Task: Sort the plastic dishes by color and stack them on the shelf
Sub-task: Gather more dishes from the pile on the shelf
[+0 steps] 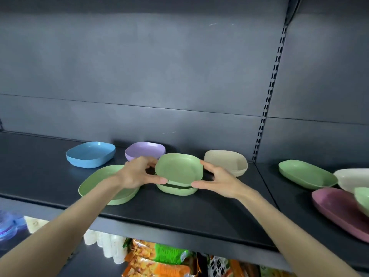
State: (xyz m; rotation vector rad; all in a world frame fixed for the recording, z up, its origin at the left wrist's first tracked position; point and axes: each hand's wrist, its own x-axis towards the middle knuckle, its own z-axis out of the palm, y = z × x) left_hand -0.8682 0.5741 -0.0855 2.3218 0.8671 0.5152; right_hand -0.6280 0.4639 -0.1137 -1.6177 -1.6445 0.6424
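The thumb and fingertips (pixel 162 180) of the left hand (pixel 137 173) pinch the left rim of a small green dish (pixel 178 168). The right hand (pixel 218 181) mirrors it, thumb on the near right corner and fingers on the far edge. Both hands grasp the dish, which hangs level, just above a green stack (pixel 175 190) of like dishes near the middle of the shelf (pixel 179 214).

The dish looks like thin moulded plastic: probably light, stiff enough to keep its shape, smooth and a little slippery, and unlikely to break if dropped. The raised rim at opposite sides seems the best place to hold it, as it leaves the base free to nest in the stack.

Left of the stack, under the left forearm, lies a large green oval dish (pixel 95 182). Further back stand blue dishes (pixel 90 154), a purple dish (pixel 145 149) and beige dishes (pixel 226 160). To the far right, unsorted, lie another green oval dish (pixel 305 173), a pale dish (pixel 352 177), a pink dish (pixel 337 208) and a small green one (pixel 362 197). Snack packets (pixel 159 254) fill the shelf below.
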